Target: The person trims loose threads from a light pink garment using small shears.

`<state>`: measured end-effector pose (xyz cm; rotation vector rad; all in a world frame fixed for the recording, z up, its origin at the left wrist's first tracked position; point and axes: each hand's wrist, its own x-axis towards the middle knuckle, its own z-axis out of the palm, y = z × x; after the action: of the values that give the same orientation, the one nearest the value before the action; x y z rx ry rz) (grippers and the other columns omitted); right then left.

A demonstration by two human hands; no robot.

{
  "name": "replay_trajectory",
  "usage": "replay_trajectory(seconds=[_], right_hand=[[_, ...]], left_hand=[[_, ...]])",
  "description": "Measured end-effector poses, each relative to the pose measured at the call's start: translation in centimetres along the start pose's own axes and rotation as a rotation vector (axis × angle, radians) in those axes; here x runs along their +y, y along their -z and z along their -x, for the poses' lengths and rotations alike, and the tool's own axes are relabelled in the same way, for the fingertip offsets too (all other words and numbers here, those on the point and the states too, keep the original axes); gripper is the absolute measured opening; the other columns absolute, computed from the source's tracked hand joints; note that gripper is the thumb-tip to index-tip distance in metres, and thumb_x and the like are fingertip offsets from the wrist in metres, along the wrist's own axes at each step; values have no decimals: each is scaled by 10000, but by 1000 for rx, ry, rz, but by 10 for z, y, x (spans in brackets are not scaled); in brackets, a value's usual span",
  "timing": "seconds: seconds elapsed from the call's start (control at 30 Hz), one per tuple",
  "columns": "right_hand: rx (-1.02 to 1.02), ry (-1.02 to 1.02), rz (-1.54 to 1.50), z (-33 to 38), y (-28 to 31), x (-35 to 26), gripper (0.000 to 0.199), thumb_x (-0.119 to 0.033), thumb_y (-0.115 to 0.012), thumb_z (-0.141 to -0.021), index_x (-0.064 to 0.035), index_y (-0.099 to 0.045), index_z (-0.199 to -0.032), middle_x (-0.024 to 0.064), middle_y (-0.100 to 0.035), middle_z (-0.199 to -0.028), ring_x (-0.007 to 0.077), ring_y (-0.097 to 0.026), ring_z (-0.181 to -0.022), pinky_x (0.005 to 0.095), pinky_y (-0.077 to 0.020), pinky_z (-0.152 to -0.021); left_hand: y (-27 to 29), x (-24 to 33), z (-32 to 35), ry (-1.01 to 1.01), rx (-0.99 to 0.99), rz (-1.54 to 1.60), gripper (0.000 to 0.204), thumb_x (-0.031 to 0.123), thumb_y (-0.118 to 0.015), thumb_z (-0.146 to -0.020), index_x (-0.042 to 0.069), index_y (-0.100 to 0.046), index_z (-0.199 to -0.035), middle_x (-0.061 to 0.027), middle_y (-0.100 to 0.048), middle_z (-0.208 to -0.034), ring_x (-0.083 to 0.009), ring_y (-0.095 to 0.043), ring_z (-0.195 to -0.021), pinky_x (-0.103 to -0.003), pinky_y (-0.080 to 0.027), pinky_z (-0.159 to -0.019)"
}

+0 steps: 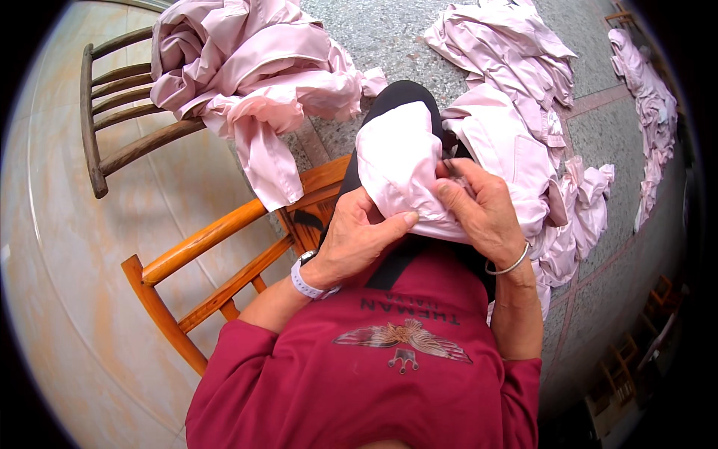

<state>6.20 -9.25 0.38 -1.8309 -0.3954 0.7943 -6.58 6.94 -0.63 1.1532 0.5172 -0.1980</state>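
A pale pink, smooth-woven cotton garment [400, 161] lies draped over the person's raised knee, near the middle of the view, and both hands meet on its near edge. The left hand [359, 236] comes in from the lower left, its fingers curled under the folded edge and its thumb pressed flat on top, so it is closed in a pinch on the cloth. The right hand [482, 206] sits just to the right and slightly farther, fingers bunched together on the same fold; a thin dark item seems to show at its fingertips, but it is too small to tell what it is. The fold runs roughly left to right between the two hands, with the bulk of the garment lying farther away over the knee, and the hands are about equally close to it. A silver bangle [508, 266] rings the right wrist and a light watch band [305, 283] the left. To the far left a heap of the same pink garments [247, 75] rests on a dark wooden slatted chair [105, 120]; an orange wooden chair [217, 258] stands nearer. More pink garments [523, 60] lie scattered on the grey speckled floor [374, 30] to the right.
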Motion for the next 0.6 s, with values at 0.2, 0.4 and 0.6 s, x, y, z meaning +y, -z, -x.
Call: replay_trajectory(seconds=[0.2, 0.4, 0.6], right_hand=[[67, -95, 72, 0, -8, -7, 163, -76, -734, -835, 27, -608, -833, 90, -574, -723, 123, -505, -644, 319, -416, -579], [245, 347, 328, 1, -9, -2, 139, -24, -704, -830, 19, -573, -848, 157, -566, -742, 325, -573, -648, 386, -440, -581], [296, 345, 330, 1, -16, -4, 139, -39, -671, -900, 3, -540, -889, 103, -552, -693, 196, -516, -573, 331, -429, -547]], left_hand=[[1, 1, 0, 5, -6, 14, 342, 68, -705, -898, -23, -624, -1218, -70, -691, -1125, -122, -643, -1005, -292, -519, -916], [-1, 4, 0, 26, 2, -39, 336, 70, -702, -896, -35, -629, -1207, -63, -690, -1108, -115, -642, -975, -284, -525, -885], [-2, 7, -2, 56, -24, -3, 341, 75, -707, -892, -43, -629, -1203, -60, -686, -1101, -109, -637, -951, -270, -522, -863]])
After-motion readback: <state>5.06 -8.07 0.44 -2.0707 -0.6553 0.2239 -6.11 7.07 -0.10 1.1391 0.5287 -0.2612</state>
